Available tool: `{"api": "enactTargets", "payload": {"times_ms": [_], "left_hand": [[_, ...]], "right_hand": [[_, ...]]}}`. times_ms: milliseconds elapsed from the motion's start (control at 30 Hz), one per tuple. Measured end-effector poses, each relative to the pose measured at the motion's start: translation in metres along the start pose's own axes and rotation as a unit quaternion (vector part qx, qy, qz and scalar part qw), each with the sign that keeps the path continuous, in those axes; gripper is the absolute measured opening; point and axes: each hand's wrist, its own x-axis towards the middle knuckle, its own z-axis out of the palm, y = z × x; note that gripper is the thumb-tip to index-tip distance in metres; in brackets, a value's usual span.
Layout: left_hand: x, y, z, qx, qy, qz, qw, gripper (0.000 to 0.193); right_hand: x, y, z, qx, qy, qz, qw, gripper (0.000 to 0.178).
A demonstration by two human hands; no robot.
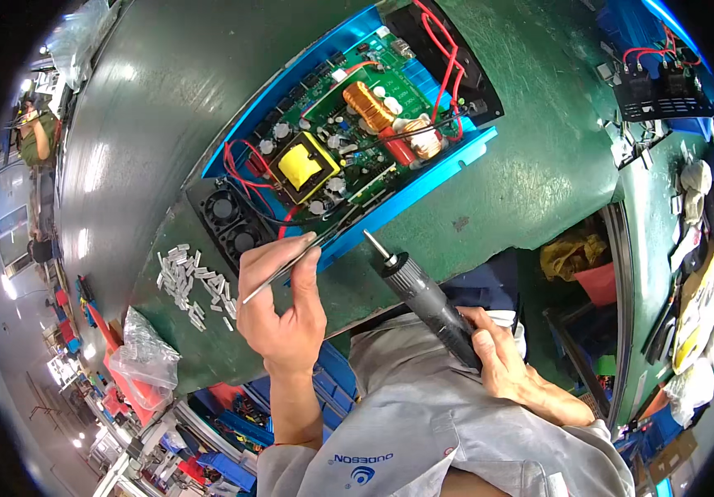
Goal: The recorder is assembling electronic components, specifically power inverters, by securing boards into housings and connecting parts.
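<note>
My left hand [291,327] pinches a pair of thin metal tweezers [271,282], their tips at the near edge of a blue metal case [419,190]. My right hand [502,358] is wrapped around a black electric screwdriver [427,296], whose bit points up toward the case and stays apart from it. Inside the open case lies a green circuit board [413,79] with a yellow transformer [301,166] and a copper coil [367,106]. A black panel with two fans [226,209] sits at its left end, and a black end panel [481,87] with red wires at its right.
Small silver metal pieces [181,277] are scattered on the green table [531,178] at left, above a clear plastic bag [146,360]. Another black panel with red wires [663,91] stands far right. Gloves and tools [692,273] crowd the right side. A person [38,137] is far left.
</note>
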Motion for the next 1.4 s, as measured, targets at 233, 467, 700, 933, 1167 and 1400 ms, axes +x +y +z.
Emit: {"api": "enactTargets", "payload": {"times_ms": [233,467,700,933,1167,1400], "left_hand": [[-0.001,0.002,0.0,-0.004,0.009,-0.009,1.0,0.018],[-0.001,0.003,-0.001,0.004,0.01,-0.011,1.0,0.021],[0.001,0.002,0.002,0.005,0.011,0.003,1.0,0.022],[0.004,0.005,-0.001,0.0,0.017,0.006,1.0,0.018],[0.001,-0.004,-0.002,-0.011,0.017,0.019,1.0,0.027],[0.0,-0.01,-0.008,-0.039,0.005,0.02,0.999,0.027]], "right_hand": [[-0.001,-0.009,-0.005,-0.027,-0.004,0.003,1.0,0.046],[-0.001,-0.011,-0.004,-0.05,0.01,-0.004,0.999,0.045],[0.004,-0.013,-0.006,-0.058,0.016,-0.02,0.998,0.045],[0.006,-0.016,-0.007,0.044,-0.021,0.074,0.996,0.045],[0.015,-0.013,-0.008,0.228,-0.081,0.141,0.96,0.078],[0.015,0.0,-0.01,0.33,-0.14,0.183,0.915,0.088]]}}
